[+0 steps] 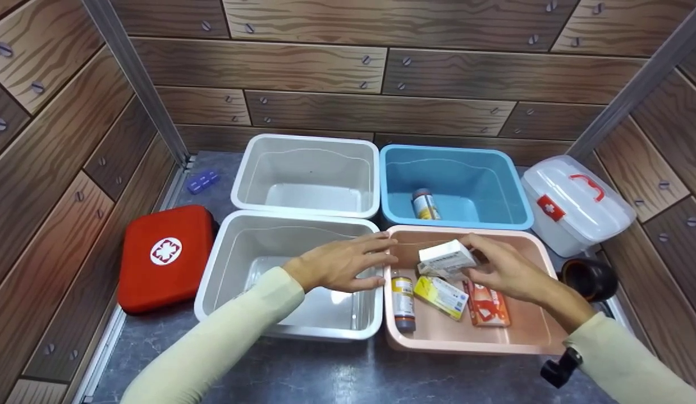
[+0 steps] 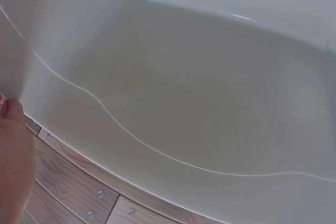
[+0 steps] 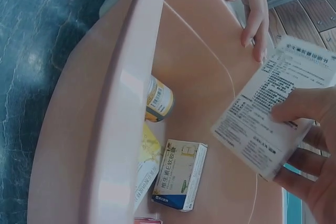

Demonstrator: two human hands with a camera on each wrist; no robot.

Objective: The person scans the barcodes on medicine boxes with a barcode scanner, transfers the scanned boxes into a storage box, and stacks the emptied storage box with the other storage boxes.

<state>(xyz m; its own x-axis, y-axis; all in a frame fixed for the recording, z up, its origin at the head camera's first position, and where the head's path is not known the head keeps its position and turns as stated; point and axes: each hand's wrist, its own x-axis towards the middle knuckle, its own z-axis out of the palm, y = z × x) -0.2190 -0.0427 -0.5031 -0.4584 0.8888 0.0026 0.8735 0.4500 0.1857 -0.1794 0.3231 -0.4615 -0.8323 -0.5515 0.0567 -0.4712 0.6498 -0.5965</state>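
Observation:
My right hand [image 1: 508, 272] pinches a white medicine box [image 3: 278, 108] printed with dark text, thumb on its broad face, above the peach bin [image 1: 471, 347]. In that bin lie a capped bottle [image 1: 403, 303], a yellow medicine box [image 1: 441, 297] and a red packet [image 1: 487, 306]. The right wrist view also shows a white-and-blue box [image 3: 180, 174] on the bin floor, mostly hidden in the head view. My left hand [image 1: 345, 265] reaches over the light grey bin [image 1: 289, 328], its fingers extended to the rims where the grey and peach bins meet.
Behind stand another grey bin [image 1: 306, 214] and a blue bin [image 1: 457, 224] with a bottle [image 1: 425, 205] inside. A red first-aid case [image 1: 165, 280] and purple pill organizer [image 1: 202, 182] lie left. A clear-lidded first-aid box [image 1: 578, 205] and black cup-like object [image 1: 589, 279] are right.

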